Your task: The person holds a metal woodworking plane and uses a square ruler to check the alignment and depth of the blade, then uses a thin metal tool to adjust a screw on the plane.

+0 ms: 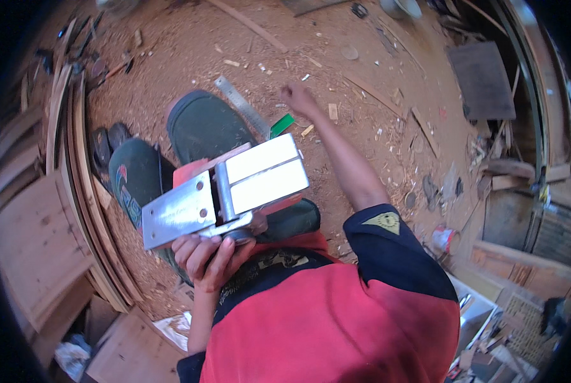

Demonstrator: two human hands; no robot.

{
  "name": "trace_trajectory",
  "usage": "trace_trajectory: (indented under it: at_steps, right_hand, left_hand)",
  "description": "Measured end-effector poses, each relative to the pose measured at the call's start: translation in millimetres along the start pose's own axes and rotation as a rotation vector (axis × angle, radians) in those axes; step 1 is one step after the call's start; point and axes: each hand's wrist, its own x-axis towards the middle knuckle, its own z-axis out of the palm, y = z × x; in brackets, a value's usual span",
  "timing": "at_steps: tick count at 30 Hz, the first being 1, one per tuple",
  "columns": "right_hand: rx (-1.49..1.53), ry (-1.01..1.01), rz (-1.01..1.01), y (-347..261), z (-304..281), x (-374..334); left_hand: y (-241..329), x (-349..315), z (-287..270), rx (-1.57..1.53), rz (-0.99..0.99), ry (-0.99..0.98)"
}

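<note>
An electric hand planer (178, 212) rests across my lap with its metal sole turned up. Its bright grooved shoe plate points to the right, and the dark gap of the cutter drum lies between the two plates. My left hand (212, 260) is closed around the planer's near side. Out ahead and to the right, my right hand (300, 101) is stretched over the ground, apart from the planer. Its fingers look curled in; whatever they hold, if anything, is too small to make out. A metal ruler (241, 105) and a green flat piece (282, 126) lie beyond my knee.
Wood shavings and offcuts cover the dirt floor (362, 147). Long boards (81, 191) stand along my left, beside wooden panels (37, 230). On the right are a dark board (481, 81), a small can (445, 240) and stacked scrap wood (512, 169).
</note>
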Motion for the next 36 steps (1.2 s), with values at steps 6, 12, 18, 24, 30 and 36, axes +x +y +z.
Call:
trace_trajectory:
  at_steps: [6,12,18,24,30,36]
  right_hand:
    - [-0.024,0.048,0.273,56,87,-86]
    - [-0.199,0.108,0.468,-8,107,-92]
    - [0.293,0.329,0.312,37,101,-75]
    - [0.788,0.45,-0.023,-80,-31,-67]
    - [0.909,0.534,-0.412,-190,-163,-104]
    - [0.942,-0.06,-0.496,-271,-172,-134]
  left_hand:
    - [-7,-7,-4,0.043,0.093,0.018]
    - [-6,-2,-9,0.035,0.049,0.027]
    - [0,2,-4,-0.038,-0.021,-0.002]
    - [3,-6,-13,0.04,-0.039,-0.011]
    - [2,1,-4,-0.022,-0.023,0.062]
    - [-1,-4,-4,-0.005,0.001,0.11]
